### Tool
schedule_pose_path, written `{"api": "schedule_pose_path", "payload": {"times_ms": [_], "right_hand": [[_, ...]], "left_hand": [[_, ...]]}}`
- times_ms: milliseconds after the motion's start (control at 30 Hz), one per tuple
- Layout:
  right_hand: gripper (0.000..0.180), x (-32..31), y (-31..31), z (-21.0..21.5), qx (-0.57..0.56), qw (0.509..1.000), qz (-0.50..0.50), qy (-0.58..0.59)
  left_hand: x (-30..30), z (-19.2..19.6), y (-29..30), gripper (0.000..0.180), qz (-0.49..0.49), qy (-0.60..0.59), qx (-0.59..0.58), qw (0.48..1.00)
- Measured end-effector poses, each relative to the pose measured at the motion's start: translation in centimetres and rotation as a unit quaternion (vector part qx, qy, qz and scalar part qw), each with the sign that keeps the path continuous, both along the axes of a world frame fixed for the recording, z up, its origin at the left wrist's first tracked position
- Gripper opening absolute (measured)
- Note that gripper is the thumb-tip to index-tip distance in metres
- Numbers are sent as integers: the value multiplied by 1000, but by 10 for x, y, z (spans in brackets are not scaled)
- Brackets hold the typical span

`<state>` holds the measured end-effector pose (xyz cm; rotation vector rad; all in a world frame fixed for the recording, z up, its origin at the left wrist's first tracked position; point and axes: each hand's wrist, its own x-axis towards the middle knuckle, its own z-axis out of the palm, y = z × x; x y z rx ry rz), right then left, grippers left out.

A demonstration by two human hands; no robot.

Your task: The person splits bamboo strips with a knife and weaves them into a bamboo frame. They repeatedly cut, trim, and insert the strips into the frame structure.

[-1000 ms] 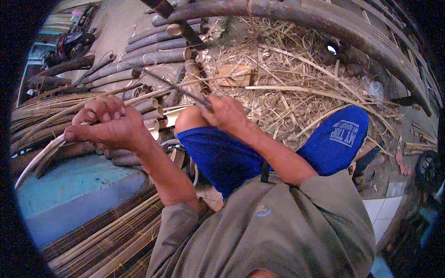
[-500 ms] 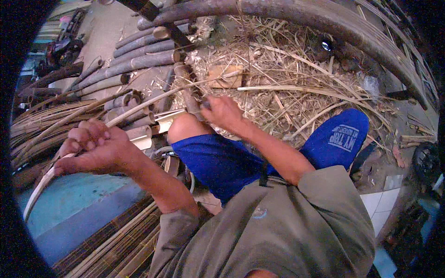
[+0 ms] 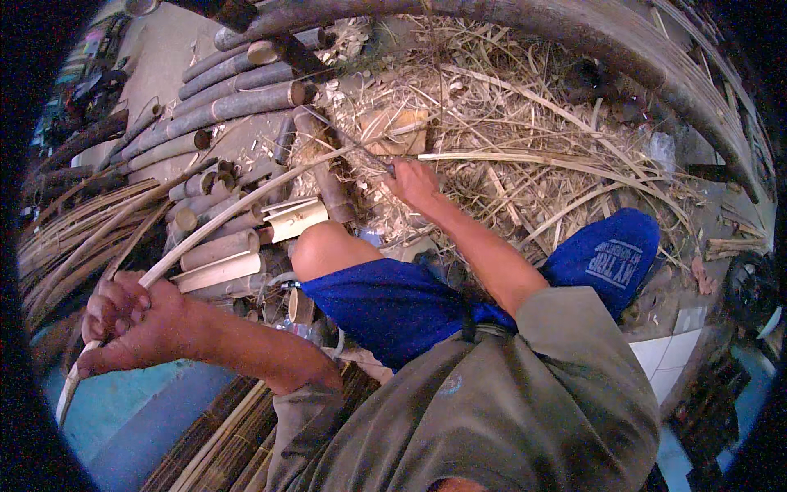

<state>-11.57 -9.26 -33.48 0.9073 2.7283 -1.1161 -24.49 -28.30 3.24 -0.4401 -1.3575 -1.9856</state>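
Lower now, left hand [image 3: 131,324] pulls bamboo strip [image 3: 246,201] back.

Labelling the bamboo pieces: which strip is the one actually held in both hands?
The long pale strip, arching from the left hand up to the right hand. The other strips lie loose in bundles at the left, untouched.

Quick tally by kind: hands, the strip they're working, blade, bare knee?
Hands: 2, left hand and right hand
Bamboo strip held between them: 1
Knife in the right hand: 1
Bare knee: 1
Total: 5
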Motion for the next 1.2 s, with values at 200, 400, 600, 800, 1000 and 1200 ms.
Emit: {"api": "schedule_pose_path", "payload": {"times_ms": [200,400,600,800,1000,1200], "right_hand": [[43,11,29,-65,-31,997,-50,-59],[40,6,-6,8,-14,999,42,-17],[29,0,-43,52,-22,996,-1,85],[33,8,7,-57,12,998,-28,-47],[39,24,25,-76,-3,998,-55,-10],[34,4,-47,87,-37,993,19,107]], "left_hand": [[-25,-4,-28,60,-78,2,-20,997],[-23,-13,-12,58,89,11,-19,996],[-20,-9,-1,56,141,-8,-10,990],[-39,-15,-29,54,64,-5,2,998],[-31,-14,-21,55,74,-12,-6,997],[-2,-11,23,44,190,-3,-24,981]]}}
